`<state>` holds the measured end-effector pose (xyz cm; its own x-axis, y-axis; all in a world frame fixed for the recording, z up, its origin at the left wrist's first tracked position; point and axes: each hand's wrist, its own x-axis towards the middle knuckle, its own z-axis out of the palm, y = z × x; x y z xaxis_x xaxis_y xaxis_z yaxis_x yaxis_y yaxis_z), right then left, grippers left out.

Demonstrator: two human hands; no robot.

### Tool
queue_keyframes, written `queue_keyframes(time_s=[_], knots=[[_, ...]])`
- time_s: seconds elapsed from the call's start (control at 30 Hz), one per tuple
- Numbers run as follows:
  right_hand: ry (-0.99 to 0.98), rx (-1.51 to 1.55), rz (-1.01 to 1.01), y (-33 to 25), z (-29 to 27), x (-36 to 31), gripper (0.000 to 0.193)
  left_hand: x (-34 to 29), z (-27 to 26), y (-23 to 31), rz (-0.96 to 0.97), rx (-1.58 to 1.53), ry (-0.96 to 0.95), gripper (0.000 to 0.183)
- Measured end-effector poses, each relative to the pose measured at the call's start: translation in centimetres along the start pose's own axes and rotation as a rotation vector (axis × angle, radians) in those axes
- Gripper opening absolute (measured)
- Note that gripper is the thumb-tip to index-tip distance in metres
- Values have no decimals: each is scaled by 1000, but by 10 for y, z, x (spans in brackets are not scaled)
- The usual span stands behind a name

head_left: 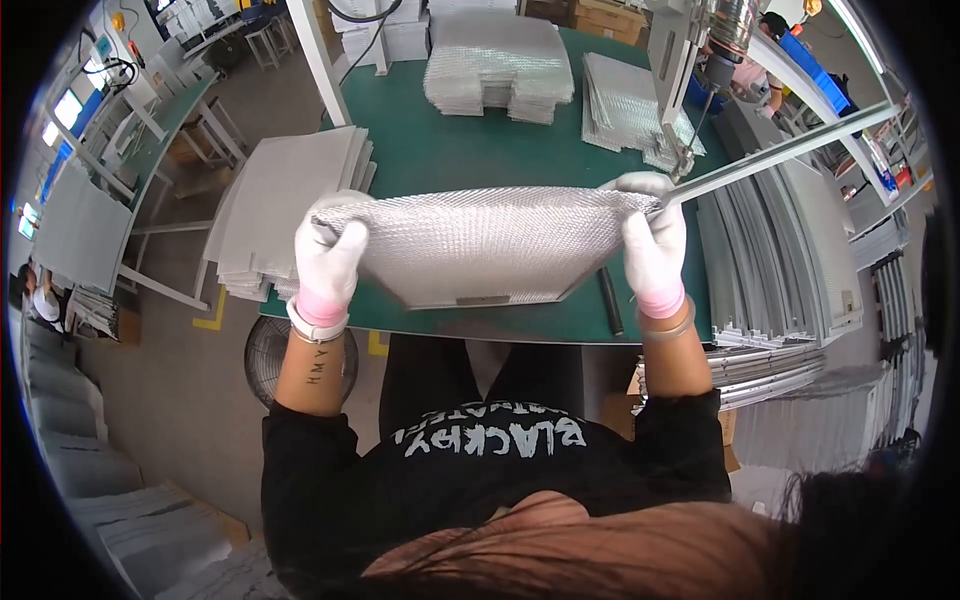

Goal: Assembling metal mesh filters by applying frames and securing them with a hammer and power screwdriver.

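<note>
Both my hands wear white gloves with pink cuffs. Between them I hold a silvery mesh filter panel (490, 240) tilted up over the green table, its lower edge close to the tabletop. My left hand (333, 245) is closed on the panel's upper left corner, thumb on the near face. My right hand (652, 235) grips the upper right corner. From that corner a long thin metal strip (780, 155) runs up and right; whether my fingers also hold it is hidden. A dark rod (610, 300) lies on the table beside the panel's right side.
Stacked mesh sheets (500, 60) and a smaller pile (615, 100) sit at the back of the green table (400, 140). Grey sheets (290, 190) are piled at left. A drill-like machine (720, 50) stands back right, near stacked panels (770, 240). A floor fan (262, 355) is below left.
</note>
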<state>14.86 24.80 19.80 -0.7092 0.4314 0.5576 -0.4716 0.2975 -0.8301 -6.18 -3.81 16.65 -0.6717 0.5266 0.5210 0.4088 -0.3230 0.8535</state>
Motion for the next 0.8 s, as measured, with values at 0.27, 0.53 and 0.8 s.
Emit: queue_keyframes(time_s=[0.27, 0.53, 0.8], knots=[[41, -26, -342, 20, -7, -44, 17, -13, 26, 4, 414, -210, -250, 14], [-619, 294, -533, 17, -35, -97, 40, -73, -1, -53, 109, 405, -1026, 50], [-492, 28, -477, 27, -60, -142, 24, -61, -7, -104, 127, 593, -1041, 47]])
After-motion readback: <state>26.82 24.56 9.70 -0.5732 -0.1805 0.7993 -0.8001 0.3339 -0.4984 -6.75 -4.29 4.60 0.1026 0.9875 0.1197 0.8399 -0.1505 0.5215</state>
